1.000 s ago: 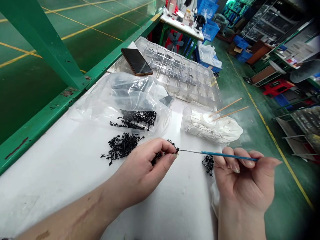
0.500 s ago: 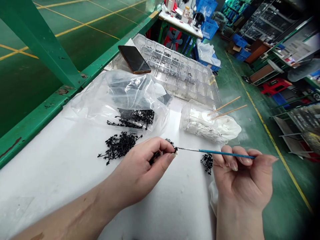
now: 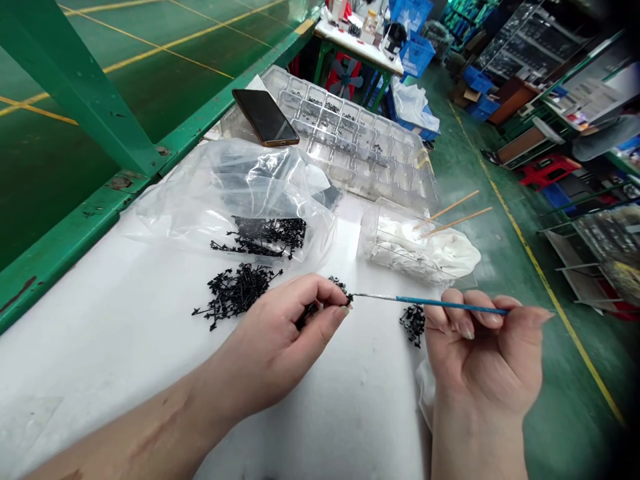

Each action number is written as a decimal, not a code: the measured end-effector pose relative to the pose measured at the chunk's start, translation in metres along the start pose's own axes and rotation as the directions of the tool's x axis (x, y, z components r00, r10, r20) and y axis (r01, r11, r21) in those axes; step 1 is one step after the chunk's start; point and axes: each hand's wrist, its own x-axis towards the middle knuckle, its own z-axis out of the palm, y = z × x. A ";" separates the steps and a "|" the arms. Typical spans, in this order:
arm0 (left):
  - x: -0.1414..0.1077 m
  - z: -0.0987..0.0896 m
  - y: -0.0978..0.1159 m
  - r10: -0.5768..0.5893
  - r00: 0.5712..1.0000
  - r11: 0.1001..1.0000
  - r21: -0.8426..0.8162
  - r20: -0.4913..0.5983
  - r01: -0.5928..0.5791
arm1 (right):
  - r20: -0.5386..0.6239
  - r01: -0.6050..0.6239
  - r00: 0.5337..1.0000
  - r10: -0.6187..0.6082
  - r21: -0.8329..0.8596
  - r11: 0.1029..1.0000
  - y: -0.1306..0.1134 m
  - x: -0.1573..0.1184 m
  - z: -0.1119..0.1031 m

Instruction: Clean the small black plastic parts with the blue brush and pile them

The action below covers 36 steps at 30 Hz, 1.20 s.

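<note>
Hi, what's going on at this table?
A person is working with bare hands at a white-topped bench. Their left hand pinches a cluster of small black parts, and their right hand holds a thin blue-handled brush, its tip against that cluster. Loose piles of similar black parts lie on the bench, more lie in or on a clear plastic bag, and a clear compartment box sits beyond, near a phone.

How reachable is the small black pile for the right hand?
Likely yes: the small black pile lies right beside the right hand, nothing between them. But that hand is holding a blue brush, which may need setting down.
</note>
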 end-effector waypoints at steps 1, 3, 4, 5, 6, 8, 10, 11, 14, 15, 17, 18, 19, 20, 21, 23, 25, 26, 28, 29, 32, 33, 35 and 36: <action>0.000 0.000 0.000 -0.001 1.000 1.000 0.001 -0.002 0.001 | 0.005 0.001 1.000 -0.001 -0.006 1.000 0.001 0.000 0.000; 0.000 0.001 0.000 0.002 1.000 1.000 0.000 -0.004 -0.002 | 0.008 0.000 1.000 0.000 -0.011 1.000 0.001 0.000 0.000; 0.000 0.001 0.000 0.002 1.000 1.000 -0.001 -0.005 -0.002 | 0.009 -0.003 1.000 0.003 -0.009 1.000 0.002 0.000 0.000; 0.000 0.001 0.000 0.003 1.000 1.000 -0.003 -0.006 -0.003 | 0.009 -0.005 1.000 0.005 -0.006 1.000 0.002 0.000 0.000; -0.001 0.001 0.000 0.004 1.000 1.000 -0.004 -0.006 -0.004 | 0.009 -0.006 1.000 0.006 -0.002 1.000 0.001 -0.001 0.000; -0.001 0.001 -0.001 0.003 1.000 1.000 -0.008 -0.002 -0.003 | 0.009 -0.007 1.000 0.007 0.002 1.000 0.001 -0.001 0.000; -0.001 0.001 -0.001 0.000 1.000 1.000 -0.011 -0.002 0.000 | 0.009 -0.006 1.000 0.006 0.002 1.000 0.001 -0.002 0.001; -0.001 0.001 -0.001 -0.002 1.000 1.000 -0.012 -0.005 0.002 | 0.008 -0.006 1.000 0.006 0.002 1.000 0.001 -0.001 0.001; 0.000 0.002 -0.001 -0.003 1.000 1.000 -0.017 -0.009 0.002 | 0.007 -0.002 1.000 0.002 0.001 1.000 0.001 0.000 0.001; 0.000 0.002 -0.001 -0.002 1.000 1.000 -0.017 -0.010 0.001 | 0.006 -0.001 1.000 0.001 0.002 1.000 0.002 0.001 0.001; 0.000 0.002 -0.001 -0.004 1.000 1.000 -0.018 -0.013 0.003 | 0.002 0.001 1.000 -0.001 0.004 1.000 0.003 0.001 0.000; -0.001 0.002 -0.001 -0.004 1.000 1.000 -0.018 -0.016 0.004 | 0.001 0.002 1.000 -0.002 0.005 1.000 0.003 0.001 0.000; -0.001 0.002 0.000 -0.007 1.000 1.000 -0.018 -0.018 0.007 | 0.000 0.001 1.000 -0.001 0.006 1.000 0.003 0.001 0.000; -0.001 0.002 0.000 -0.008 1.000 1.000 -0.017 -0.019 0.008 | -0.001 -0.001 1.000 0.001 0.007 1.000 0.002 0.000 0.000; -0.002 0.002 0.000 -0.010 1.000 1.000 -0.015 -0.019 0.010 | -0.003 -0.002 1.000 0.002 0.010 1.000 0.002 0.000 0.001; -0.001 0.001 0.000 -0.013 1.000 1.000 -0.007 -0.015 0.013 | -0.007 -0.009 1.000 0.009 0.019 1.000 0.000 -0.001 0.001; -0.001 0.000 0.001 -0.015 1.000 1.000 0.004 -0.006 0.015 | -0.023 -0.005 1.000 0.006 0.041 0.999 -0.004 0.002 0.000; 0.000 -0.001 0.001 -0.018 1.000 1.000 0.007 -0.001 0.018 | -0.040 0.007 0.999 -0.005 0.055 0.998 -0.006 0.005 -0.001; 0.000 -0.001 0.001 -0.030 1.000 0.999 0.014 0.006 0.030 | -0.101 0.071 0.993 -0.064 0.073 0.995 -0.011 0.014 -0.009; 0.000 -0.001 0.001 -0.041 0.999 0.999 0.018 0.002 0.041 | -0.145 0.113 0.984 -0.102 0.068 0.991 -0.014 0.019 -0.014; -0.002 0.001 0.000 -0.081 0.996 0.997 0.017 -0.039 0.081 | -0.303 0.174 0.938 -0.170 -0.012 0.985 -0.018 0.039 -0.035; -0.003 0.002 -0.001 -0.099 0.993 0.995 0.009 -0.058 0.100 | -0.354 0.165 0.919 -0.173 -0.053 0.985 -0.018 0.045 -0.042; -0.004 0.006 -0.003 -0.158 0.983 0.987 -0.010 -0.091 0.157 | -0.417 0.142 0.889 -0.191 -0.145 0.979 -0.016 0.054 -0.053; -0.005 0.007 -0.003 -0.185 0.978 0.983 -0.018 -0.101 0.184 | -0.427 0.141 0.880 -0.206 -0.179 0.974 -0.013 0.058 -0.058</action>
